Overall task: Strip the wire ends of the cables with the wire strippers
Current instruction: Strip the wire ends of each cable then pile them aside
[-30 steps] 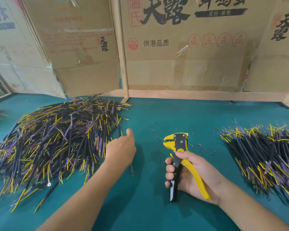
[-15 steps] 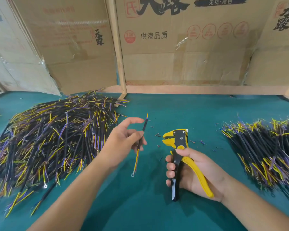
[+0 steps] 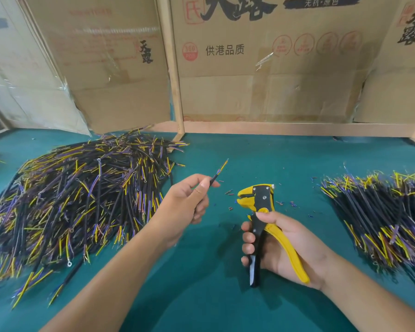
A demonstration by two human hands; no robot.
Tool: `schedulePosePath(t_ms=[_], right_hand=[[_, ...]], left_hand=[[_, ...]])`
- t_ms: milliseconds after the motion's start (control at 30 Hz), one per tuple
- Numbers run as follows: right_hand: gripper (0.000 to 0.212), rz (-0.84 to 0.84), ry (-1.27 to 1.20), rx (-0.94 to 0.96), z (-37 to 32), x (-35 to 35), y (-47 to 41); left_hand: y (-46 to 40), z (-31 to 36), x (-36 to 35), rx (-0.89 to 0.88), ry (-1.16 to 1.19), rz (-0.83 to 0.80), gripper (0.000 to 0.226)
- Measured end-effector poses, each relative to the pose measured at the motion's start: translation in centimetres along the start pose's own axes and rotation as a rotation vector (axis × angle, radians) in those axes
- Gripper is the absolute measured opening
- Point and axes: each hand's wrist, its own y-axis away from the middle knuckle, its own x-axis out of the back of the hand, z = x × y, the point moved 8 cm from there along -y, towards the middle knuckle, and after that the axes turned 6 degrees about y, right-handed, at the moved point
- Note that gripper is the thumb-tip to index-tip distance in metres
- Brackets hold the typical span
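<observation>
While hands point(image 3: 186, 202) point(image 3: 290, 245) grip cable point(image 3: 217, 174) and strippers point(image 3: 259, 202), cardboard point(image 3: 261, 68) walls the green table point(image 3: 261, 159).

The left forearm comes in from the bottom left and reaches forward over the table. The left hand point(image 3: 186, 203) is raised, its thumb and forefinger pinch a thin cable point(image 3: 217, 174); the other fingers seem curled under, but they are partly hidden. The right forearm enters from the bottom right. The right hand point(image 3: 283, 245) lies palm up, its fingers wrapped around the handles of the wire strippers point(image 3: 261, 212), thumb on top.
</observation>
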Motion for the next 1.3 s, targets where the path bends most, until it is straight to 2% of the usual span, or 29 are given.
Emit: schedulePosePath(t_ms=[133, 533, 733, 800, 900, 967, 1033, 1133, 1300], right_hand=[[0.035, -0.005, -0.003, 0.002, 0.1, 0.1, -0.1], [0.03, -0.001, 0.008, 0.001, 0.0, -0.2, 0.1], [0.035, -0.02, -0.002, -0.012, 0.0, -0.1, 0.1], [0.035, -0.024, 0.004, -0.011, 0.1, -0.1, 0.0], [0.036, -0.027, 0.004, -0.015, 0.2, 0.0, -0.2], [0.036, -0.041, 0.008, -0.02, 0.2, 0.0, -0.4], [0.036, -0.057, 0.012, -0.021, 0.2, 0.2, -0.4], [0.037, -0.065, 0.017, -0.02, 0.4, 0.4, -0.6], [0.038, -0.082, 0.015, -0.016, 0.5, 0.8, -1.0]], left_hand=[[0.1, 0.6, 0.1, -0.03, 0.007, -0.007, 0.012], [0.4, 1.2, -0.5, -0.057, 0.019, -0.096, 0.03], [0.7, 0.9, -1.3, -0.004, 0.035, -0.164, 0.033], [0.7, 0.9, -1.5, 0.012, 0.019, -0.175, 0.028], [0.7, 1.5, -1.6, -0.021, -0.035, -0.146, 0.008], [0.8, 2.0, -1.4, -0.061, -0.07, -0.107, 0.023], [0.8, 2.5, -1.2, -0.121, -0.095, -0.067, 0.029], [0.8, 3.1, -1.4, -0.212, -0.155, -0.058, 0.026], [0.9, 3.0, -1.3, -0.228, -0.175, -0.033, 0.02]])
